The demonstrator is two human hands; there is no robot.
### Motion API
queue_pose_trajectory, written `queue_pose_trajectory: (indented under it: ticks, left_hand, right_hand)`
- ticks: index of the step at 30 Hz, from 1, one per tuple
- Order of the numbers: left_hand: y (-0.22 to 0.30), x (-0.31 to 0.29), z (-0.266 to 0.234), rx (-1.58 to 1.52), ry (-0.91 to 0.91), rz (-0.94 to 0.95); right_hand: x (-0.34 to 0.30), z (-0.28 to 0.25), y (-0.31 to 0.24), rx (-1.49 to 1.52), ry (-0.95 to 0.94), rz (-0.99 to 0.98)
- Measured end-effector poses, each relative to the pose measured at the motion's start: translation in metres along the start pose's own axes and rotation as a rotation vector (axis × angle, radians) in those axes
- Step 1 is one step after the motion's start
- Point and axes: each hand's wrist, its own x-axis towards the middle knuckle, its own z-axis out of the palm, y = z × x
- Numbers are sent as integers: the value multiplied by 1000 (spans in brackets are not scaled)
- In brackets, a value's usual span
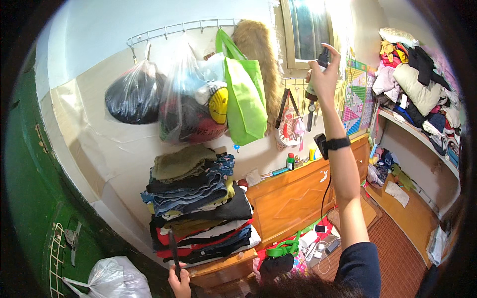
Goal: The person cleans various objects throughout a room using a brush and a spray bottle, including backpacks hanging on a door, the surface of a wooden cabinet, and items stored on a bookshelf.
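Observation:
My right hand (325,79) is raised high in front of the wall. Its fingers are closed around a small spray bottle (324,56) with a black pump top, one finger bent over the nozzle. Part of the bottle's body is hidden behind the hand. A black strap with a small device (334,144) circles my right forearm, and a dark cable hangs from it. Low down, my left hand (180,285) grips a long, thin black stick-like thing (174,251), perhaps a comb, pointing upward. It stands in front of a tall stack of folded clothes (201,218).
Plastic bags (186,94) and a green tote (244,99) hang from a wall rack (184,31). A wooden headboard (293,198) runs along the wall, small bottles on its ledge. Clothes (422,84) fill a shelf at right. Chargers and cables (318,248) lie below. Dark hair (303,288) shows at the bottom edge.

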Motion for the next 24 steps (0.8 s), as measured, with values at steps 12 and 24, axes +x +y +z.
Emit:
queue_pose_trajectory:
  ticks: [12, 24]
  left_hand:
    - [37, 38, 83, -128, -216, 224]
    - [42, 54, 142, -183, -474, 78]
  right_hand:
    - [-81, -42, -8, 255, 36, 97]
    - [-121, -100, 70, -182, -125, 11]
